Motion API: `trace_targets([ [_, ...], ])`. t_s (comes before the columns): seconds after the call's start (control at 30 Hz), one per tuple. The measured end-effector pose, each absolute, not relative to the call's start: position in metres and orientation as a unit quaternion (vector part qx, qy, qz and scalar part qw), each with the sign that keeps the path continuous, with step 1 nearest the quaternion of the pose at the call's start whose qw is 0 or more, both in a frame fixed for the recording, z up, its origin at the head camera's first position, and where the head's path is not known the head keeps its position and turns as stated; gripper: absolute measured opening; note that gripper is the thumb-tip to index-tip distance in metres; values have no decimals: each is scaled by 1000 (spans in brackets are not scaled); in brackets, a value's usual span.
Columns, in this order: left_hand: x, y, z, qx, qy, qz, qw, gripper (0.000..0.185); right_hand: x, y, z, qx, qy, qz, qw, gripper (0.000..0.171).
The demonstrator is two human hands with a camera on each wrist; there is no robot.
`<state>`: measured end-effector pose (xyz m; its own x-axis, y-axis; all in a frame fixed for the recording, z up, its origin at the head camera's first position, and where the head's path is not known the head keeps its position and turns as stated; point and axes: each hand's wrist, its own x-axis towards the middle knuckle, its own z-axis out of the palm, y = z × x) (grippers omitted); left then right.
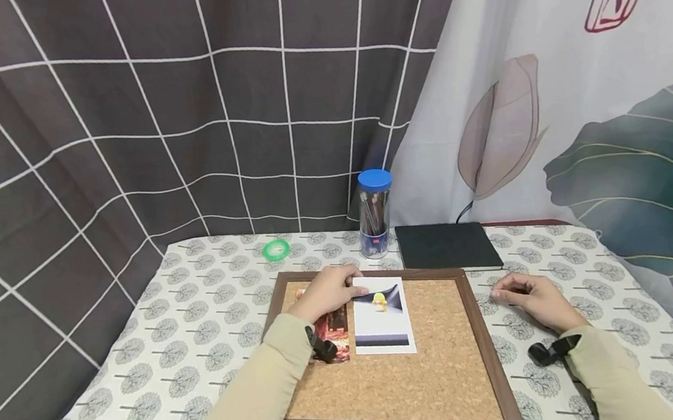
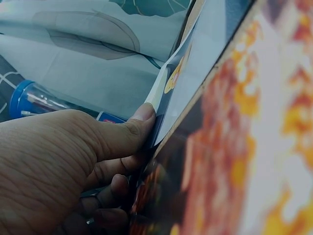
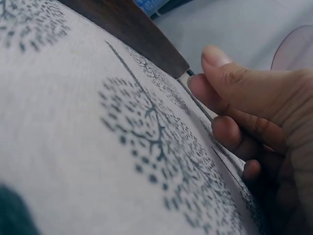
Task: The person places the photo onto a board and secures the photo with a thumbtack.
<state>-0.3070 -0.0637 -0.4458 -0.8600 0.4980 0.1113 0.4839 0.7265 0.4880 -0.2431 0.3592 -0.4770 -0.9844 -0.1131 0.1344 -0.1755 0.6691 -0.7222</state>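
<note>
Behind corkboard [image 1: 427,371], capped jar [image 1: 376,214] holds pencils [image 1: 373,216]

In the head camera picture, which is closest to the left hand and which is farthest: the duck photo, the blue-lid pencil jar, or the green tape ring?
1. Duck photo: under the left hand, on the cork board.
2. Green tape ring and blue-lid pencil jar: behind the board, ring left, jar right; too close to call.

Left hand [image 1: 328,293] sits on the cork board [image 1: 427,371] at the middle of the desk [image 1: 162,365], fingers curled over the top edge of a white-bordered photo [image 1: 382,314], a red photo [image 1: 334,337] beside it. Right hand [image 1: 533,300] rests on the cloth just off the board's right edge. At the desk's far edge: green tape roll [image 1: 275,249], blue-lidded pencil tube [image 1: 376,213], black notebook [image 1: 446,246].
</note>
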Motion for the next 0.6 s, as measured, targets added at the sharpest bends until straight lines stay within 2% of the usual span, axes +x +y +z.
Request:
trace_targets([
  [0.27,-307,-64,-444,265,931,250,13,28,-244,360,-478,58,-918,386,76,26],
  [0.6,-306,-64,-444,264,931,252,10,28,-246,358,-479,71,-913,393,78,24],
])
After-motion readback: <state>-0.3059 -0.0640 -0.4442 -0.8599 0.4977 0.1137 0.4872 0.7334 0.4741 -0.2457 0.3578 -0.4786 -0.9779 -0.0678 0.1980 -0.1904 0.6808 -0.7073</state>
